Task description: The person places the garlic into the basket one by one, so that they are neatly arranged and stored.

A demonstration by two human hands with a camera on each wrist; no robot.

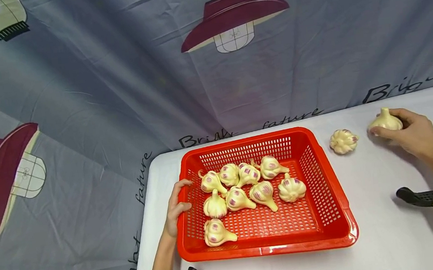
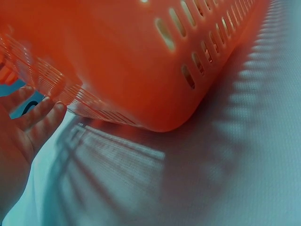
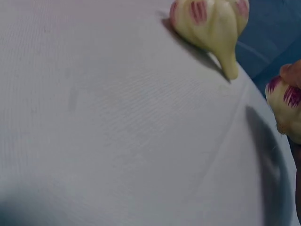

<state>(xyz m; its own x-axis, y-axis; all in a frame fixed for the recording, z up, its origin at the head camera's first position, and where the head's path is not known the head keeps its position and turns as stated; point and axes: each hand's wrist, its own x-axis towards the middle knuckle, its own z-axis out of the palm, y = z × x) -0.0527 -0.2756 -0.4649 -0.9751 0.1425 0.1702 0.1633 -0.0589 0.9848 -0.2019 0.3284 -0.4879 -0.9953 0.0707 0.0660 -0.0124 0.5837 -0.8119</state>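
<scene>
My left hand (image 1: 175, 210) holds the left rim of a red plastic basket (image 1: 301, 247), thumb and a finger over the edge. In the left wrist view, the other fingers (image 2: 44, 125) lie against the outer wall. Several cream garlic bulbs with purple streaks, such as the one (image 1: 263, 193) near the middle, lie in the basket. Right of it, my right hand (image 1: 417, 133) grips another garlic bulb (image 1: 386, 121), stem upward. In the right wrist view this bulb (image 3: 286, 106) shows partly at the edge. A loose garlic bulb (image 1: 343, 141) lies on the table between basket and right hand.
A white cloth (image 1: 375, 205) covers the table. Behind and to the left hangs a grey-blue curtain (image 1: 120, 74) printed with lamps and lettering. Black wrist mounts (image 1: 419, 198) stick out near both sleeves.
</scene>
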